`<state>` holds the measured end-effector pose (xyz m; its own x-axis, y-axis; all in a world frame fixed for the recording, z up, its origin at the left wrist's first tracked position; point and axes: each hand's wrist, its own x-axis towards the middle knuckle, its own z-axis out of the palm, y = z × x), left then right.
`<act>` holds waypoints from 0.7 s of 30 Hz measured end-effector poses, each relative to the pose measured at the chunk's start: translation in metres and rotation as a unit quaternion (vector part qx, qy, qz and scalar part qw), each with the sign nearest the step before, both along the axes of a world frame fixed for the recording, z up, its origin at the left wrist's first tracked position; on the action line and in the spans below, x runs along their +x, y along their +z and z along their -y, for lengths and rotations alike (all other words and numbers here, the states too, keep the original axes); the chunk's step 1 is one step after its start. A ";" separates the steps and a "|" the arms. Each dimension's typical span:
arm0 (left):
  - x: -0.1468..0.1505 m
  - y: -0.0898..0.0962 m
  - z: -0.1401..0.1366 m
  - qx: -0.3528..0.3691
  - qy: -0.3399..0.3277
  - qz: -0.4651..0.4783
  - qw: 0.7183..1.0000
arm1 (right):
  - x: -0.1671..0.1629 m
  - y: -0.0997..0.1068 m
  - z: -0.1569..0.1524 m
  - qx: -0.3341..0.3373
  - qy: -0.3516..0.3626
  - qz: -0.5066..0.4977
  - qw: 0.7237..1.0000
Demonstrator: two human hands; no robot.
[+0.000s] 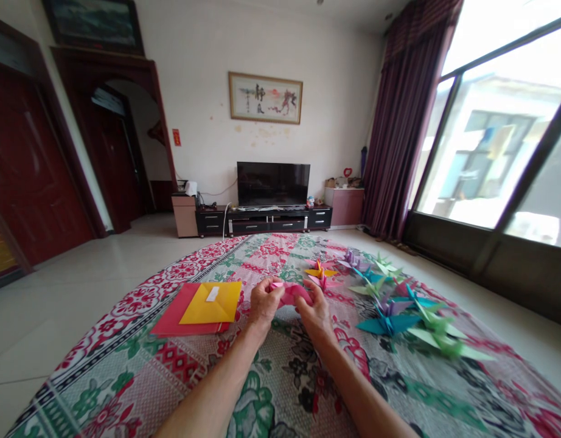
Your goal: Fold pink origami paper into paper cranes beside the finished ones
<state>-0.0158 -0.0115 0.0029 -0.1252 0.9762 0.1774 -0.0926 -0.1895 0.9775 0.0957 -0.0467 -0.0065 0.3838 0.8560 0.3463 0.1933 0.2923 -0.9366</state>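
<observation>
A folded piece of pink paper (290, 295) is held between my two hands over the middle of the table. My left hand (264, 302) pinches its left end. My right hand (317, 309) grips the right end, thumb towards me. The fingers cover part of the paper, and its exact shape is hard to make out. Just beyond my right hand sit a yellow paper crane (319, 271) and a pink paper crane (325, 281). To the right lie several more cranes, among them a blue paper crane (390, 320) and a green paper crane (445, 337).
Left of my hands, a yellow paper sheet (226, 307) with a small white piece (212, 294) lies on red paper sheets (171, 313). A flowered tablecloth (257, 401) covers the round-edged table. Further off, a television (274, 184) stands on a low cabinet (266, 226).
</observation>
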 end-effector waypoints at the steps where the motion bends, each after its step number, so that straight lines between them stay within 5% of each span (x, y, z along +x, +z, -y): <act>1: 0.000 -0.001 0.000 -0.004 0.002 -0.012 1.000 | 0.001 0.001 0.000 0.008 -0.014 0.012 1.000; 7: -0.001 -0.003 -0.001 0.007 -0.009 -0.059 0.998 | 0.004 0.004 0.002 0.039 -0.041 0.018 0.998; 15: 0.005 0.008 0.013 0.107 -0.037 -0.138 0.984 | 0.002 0.009 0.002 0.009 0.023 -0.216 0.976; 21: 0.007 0.013 0.020 0.127 -0.051 -0.160 0.978 | 0.004 0.010 0.004 0.018 0.081 -0.279 0.957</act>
